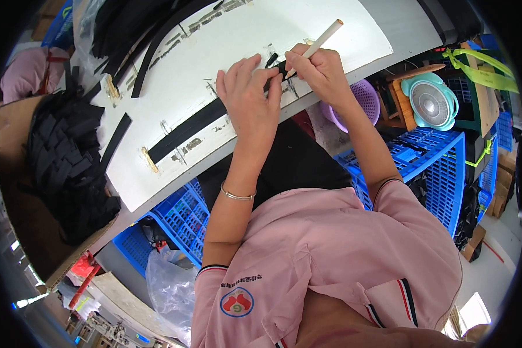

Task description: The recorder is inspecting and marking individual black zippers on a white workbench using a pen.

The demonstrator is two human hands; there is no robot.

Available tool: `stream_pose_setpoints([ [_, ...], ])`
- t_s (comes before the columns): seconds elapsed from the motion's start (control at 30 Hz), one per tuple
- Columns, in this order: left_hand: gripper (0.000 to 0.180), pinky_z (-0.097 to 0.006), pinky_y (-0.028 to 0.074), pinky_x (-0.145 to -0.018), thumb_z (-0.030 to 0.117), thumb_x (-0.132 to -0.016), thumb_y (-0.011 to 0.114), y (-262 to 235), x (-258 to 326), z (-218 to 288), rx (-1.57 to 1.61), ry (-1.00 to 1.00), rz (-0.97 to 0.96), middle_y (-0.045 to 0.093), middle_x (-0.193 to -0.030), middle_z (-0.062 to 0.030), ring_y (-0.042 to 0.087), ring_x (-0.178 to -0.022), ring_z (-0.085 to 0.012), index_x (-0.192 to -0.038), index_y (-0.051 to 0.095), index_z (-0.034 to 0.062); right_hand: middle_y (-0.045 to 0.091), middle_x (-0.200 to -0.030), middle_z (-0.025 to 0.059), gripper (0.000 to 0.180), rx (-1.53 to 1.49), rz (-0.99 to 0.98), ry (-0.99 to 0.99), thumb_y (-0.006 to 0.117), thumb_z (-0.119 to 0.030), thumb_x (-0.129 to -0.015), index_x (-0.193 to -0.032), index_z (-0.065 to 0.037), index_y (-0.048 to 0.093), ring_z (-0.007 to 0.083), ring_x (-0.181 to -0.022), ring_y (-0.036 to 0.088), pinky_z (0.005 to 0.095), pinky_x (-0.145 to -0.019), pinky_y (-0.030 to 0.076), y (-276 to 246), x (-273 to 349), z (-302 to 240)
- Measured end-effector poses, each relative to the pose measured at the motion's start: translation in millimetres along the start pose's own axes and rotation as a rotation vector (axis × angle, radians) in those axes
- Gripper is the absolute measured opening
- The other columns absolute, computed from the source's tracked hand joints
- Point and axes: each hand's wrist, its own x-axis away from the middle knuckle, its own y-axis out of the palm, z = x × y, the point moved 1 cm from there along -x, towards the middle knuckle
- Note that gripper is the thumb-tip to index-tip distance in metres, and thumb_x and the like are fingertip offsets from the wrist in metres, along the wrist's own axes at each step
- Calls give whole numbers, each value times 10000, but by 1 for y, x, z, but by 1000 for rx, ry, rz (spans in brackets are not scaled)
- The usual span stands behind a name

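A long, flat black fabric strip point(185, 132) lies slantwise on a thin white board point(354, 29), from the near left to the middle, where its far right stretch runs under the hands; the board, marked with dark smudges and drawn lines, rests on a pale grey table point(405, 23).

The left hand point(250, 93) is palm down over the strip, its fingers bent and loosely spread; its index finger and thumb reach toward the strip's far right end, though I cannot tell whether they pinch it; the right hand point(319, 69) grasps a slim white pencil-like stick point(325, 38) between thumb and fingers, the lower tip slanting down to the strip's far right end, just beside the left index finger.

A small, stubby black piece point(272, 59) lies just beyond the left fingers; a short, straight black strip point(116, 141) lies near the board's left edge, and a long, curved black strip point(151, 61) farther off; at the left, a brown cardboard box point(14, 139) holds a heap of black fabric pieces point(64, 156); at the right, below the table, stand a purple plastic basket point(368, 98) and a blue slatted plastic crate point(446, 185).
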Motion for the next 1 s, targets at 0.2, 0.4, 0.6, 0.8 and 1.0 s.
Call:
stream_pose_setpoints([
  [0.2, 107, -547, 275, -1184, 157, -858, 774, -2, 2, -5, 18, -1, 5, 687, -1240, -87, 554, -1272, -309, -941, 761, 92, 670, -698, 53, 286, 57, -38, 3, 613, -230, -1012, -868, 2, 697, 117, -658, 626, 281, -610, 479, 4, -2, -6],
  [0.4, 213, -544, 300, -1190, 170, -870, 777, -21, 8, -12, 75, 5, 31, 681, -1273, -98, 583, -1259, -305, -1078, 773, 121, 688, -773, 25, 277, -55, -2, 106, 607, -201, -1010, -852, 1, 713, 77, -675, 600, 253, -602, 466, -2, 3, 0],
  [0.6, 335, -491, 294, -1216, 144, -949, 663, -121, 25, -100, -336, -96, 189, 626, -1389, -111, 564, -1316, -302, -1282, 691, 129, 603, -719, -22, 268, -149, 45, 104, 616, -242, -1052, -1002, -17, 755, 34, -629, 458, 210, -578, 351, 1, 1, -11],
  [0.8, 312, -412, 432, -1075, 197, -962, 681, -198, 23, -184, -380, -335, 185, 672, -1308, -167, 575, -1244, -348, -1216, 731, 23, 579, -691, -32, 195, 43, 1, -32, 748, -252, -960, -1080, -99, 744, 50, -616, 494, 226, -575, 394, 13, -3, -9],
  [1.0, 217, -406, 506, -949, 175, -994, 642, -205, 6, -186, -522, -232, 174, 730, -1115, -160, 667, -1066, -333, -1092, 737, 6, 659, -776, 16, 333, 596, -33, -259, 848, -274, -827, -1099, -164, 690, 186, -650, 644, 292, -629, 523, 22, -6, -16],
])
